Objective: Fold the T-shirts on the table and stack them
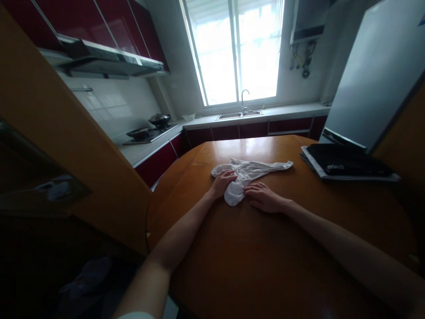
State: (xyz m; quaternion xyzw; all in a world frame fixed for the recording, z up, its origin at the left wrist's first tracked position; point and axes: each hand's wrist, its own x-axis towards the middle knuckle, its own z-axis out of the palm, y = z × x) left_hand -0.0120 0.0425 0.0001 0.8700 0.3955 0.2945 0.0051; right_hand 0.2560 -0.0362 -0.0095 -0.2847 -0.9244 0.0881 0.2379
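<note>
Head view: the crumpled white cloth (235, 194) lies on my wooden bench (232, 261). My left hand (223, 182) rests on it, my right hand (264, 198) touches its near right edge; whether either grips, I can't tell. Seemingly partway: one narrow end extends, the rest is bunched.

White cloth (255, 169) (orange-brown table (189, 188)).
</note>
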